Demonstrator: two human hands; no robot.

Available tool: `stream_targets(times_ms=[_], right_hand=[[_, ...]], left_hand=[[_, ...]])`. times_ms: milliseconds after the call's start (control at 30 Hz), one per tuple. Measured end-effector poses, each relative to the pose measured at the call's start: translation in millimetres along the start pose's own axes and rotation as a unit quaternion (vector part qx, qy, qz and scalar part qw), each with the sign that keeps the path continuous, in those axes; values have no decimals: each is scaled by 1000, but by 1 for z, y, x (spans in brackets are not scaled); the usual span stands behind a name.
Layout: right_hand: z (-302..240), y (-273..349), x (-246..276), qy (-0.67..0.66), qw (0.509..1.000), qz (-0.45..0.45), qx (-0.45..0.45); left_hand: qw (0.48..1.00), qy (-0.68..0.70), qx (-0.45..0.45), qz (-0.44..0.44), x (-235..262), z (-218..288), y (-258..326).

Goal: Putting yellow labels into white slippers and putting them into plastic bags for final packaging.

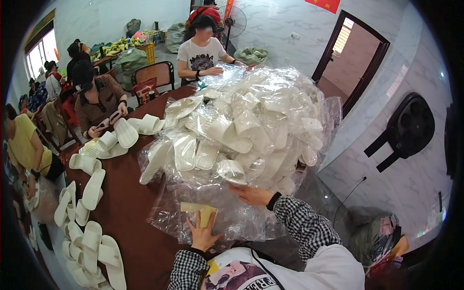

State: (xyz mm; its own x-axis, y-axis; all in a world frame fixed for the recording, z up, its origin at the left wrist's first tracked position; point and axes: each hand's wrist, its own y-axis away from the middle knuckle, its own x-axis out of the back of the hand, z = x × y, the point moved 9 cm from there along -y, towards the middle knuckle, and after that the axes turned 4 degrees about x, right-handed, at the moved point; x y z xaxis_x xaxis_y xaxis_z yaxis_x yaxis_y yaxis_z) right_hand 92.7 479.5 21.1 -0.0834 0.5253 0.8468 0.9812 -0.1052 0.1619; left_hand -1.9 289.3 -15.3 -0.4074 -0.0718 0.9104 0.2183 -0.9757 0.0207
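Observation:
My left hand (203,236) lies with fingers spread on clear plastic bags (237,217) near the table's front edge. Under and beside its fingertips is a flat yellowish piece (206,216), whose kind I cannot make out. My right hand (252,195) reaches in from the right, fingers stretched out against the near side of the pile. Just beyond its fingertips sits a white slide slipper (231,170). A big heap of bagged white slippers (249,128) rises in front of both hands.
Loose white slippers (111,258) line the left edge of the brown table (128,195). Co-workers sit at the left; one person (202,50) stands behind the heap. A black chair back (411,125) is at the right wall, with a stuffed bag (372,237) below.

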Motion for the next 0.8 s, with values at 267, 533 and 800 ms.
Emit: stream_targets(times_ms=[267, 533, 800], right_hand=[[-57, 72, 136, 4, 922, 386, -38], [68, 77, 247, -70, 824, 506, -246], [-19, 37, 372, -394, 704, 586, 79]], left_hand=[[1000, 5, 10, 16, -5, 7, -13], [1000, 15, 12, 8, 16, 16, -3], [997, 58, -18, 48, 31, 16, 21]])
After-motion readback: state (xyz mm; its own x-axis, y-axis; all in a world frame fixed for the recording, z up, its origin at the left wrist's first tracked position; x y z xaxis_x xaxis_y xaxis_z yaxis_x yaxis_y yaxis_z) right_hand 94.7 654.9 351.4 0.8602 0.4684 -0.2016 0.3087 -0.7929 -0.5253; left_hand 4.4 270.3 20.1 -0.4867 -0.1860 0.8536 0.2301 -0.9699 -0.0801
